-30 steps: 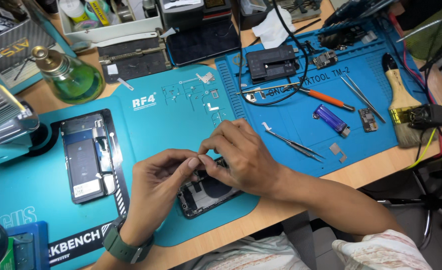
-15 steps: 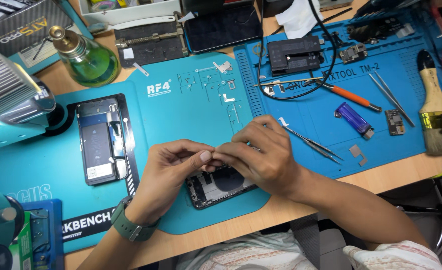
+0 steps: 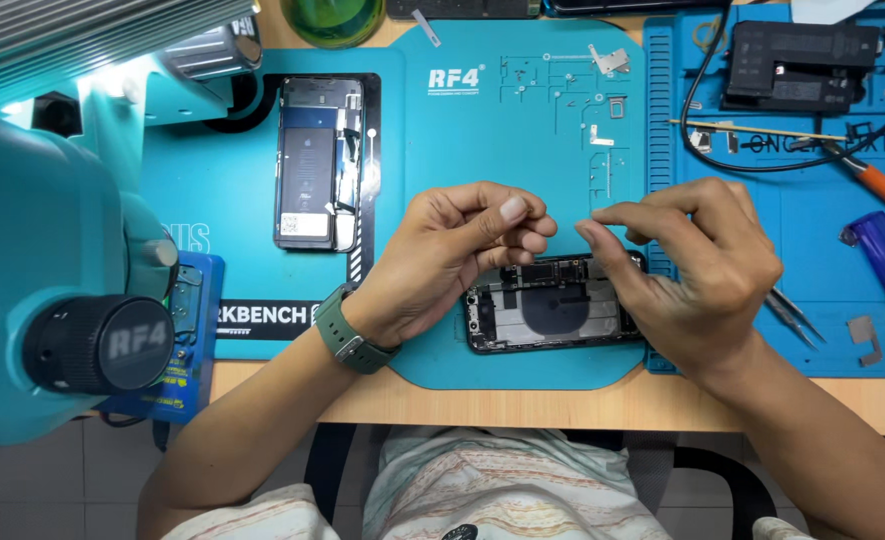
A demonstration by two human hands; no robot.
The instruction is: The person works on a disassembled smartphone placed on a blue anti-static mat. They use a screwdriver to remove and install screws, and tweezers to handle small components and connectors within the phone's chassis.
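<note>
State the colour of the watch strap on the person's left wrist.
Dark green watch strap, clearest in the head view.

- I see a wooden workbench (image 3: 562,405), its front edge bare, with teal mats covering most of the top.
- Below it I see pale tiled floor (image 3: 52,490).
- Bright light falls upper left.

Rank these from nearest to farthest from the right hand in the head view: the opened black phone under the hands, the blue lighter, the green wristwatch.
From the right hand:
1. Opened black phone, directly beneath it, touching or nearly so.
2. Blue lighter, out to its right on the blue mat.
3. Green wristwatch, across on the left wrist.
</note>
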